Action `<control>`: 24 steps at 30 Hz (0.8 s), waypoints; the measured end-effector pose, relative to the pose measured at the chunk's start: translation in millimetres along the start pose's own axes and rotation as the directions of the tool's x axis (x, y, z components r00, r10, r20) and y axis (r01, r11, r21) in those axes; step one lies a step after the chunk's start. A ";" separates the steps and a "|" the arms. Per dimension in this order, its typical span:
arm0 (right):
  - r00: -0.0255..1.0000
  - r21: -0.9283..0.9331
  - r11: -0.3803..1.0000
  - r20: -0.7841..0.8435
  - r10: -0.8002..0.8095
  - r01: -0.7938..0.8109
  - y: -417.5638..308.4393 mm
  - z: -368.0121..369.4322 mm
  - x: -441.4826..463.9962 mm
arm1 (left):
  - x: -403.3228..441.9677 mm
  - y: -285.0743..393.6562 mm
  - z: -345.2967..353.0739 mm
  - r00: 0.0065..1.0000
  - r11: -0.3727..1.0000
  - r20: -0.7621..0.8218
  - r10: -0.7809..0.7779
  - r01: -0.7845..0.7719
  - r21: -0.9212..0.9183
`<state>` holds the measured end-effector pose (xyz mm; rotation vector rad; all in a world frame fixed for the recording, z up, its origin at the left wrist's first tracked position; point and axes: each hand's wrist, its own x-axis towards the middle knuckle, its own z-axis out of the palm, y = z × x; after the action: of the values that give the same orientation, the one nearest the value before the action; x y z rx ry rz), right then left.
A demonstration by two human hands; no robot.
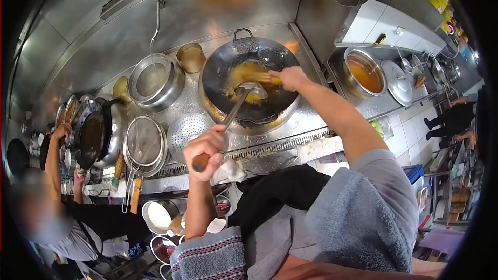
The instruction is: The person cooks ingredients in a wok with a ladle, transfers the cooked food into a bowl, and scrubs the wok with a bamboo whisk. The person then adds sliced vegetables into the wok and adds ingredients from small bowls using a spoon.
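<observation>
A large dark wok (220, 54) sits on the stove in front of me, with yellowish liquid in its bottom. My left hand (205, 153) is wrapped round the wooden-ended handle of a metal ladle (237, 110), whose bowl rests low inside the wok. My right hand (291, 79) grips a bamboo wok brush (257, 77) near its end. The brush's spread bristles lie in the liquid, right beside the ladle's bowl, and their tips are partly hidden by the wet yellow mass.
Left of the wok are a perforated skimmer (189, 132), a mesh strainer (145, 142) and a steel pot (155, 85). A pot of orange liquid (364, 74) stands right, beside a lid (397, 84). A co-worker (88, 228) handles another wok (92, 134) at far left.
</observation>
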<state>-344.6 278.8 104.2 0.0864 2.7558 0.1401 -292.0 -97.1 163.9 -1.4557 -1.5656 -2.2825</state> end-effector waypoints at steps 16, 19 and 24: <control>0.976 0.254 0.943 0.077 0.204 -0.217 -17.5 22.5 -30.9 | -37.1 -39.5 -82.8 0.565 0.971 -0.814 -0.137 -0.086 -0.223; 0.990 0.153 0.982 0.101 0.099 -0.113 9.6 33.2 -58.9 | -16.5 -32.5 -58.7 0.369 0.974 -0.920 -0.136 -0.119 -0.192; 0.955 0.319 0.929 -0.159 0.249 -0.189 52.6 85.5 -148.2 | 23.4 -7.5 7.6 0.465 0.977 -0.885 0.031 -0.200 -0.071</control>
<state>-173.2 326.7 85.5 0.4902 2.9367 -0.2277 -303.6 -77.1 175.0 -0.1534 -0.8905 -2.4237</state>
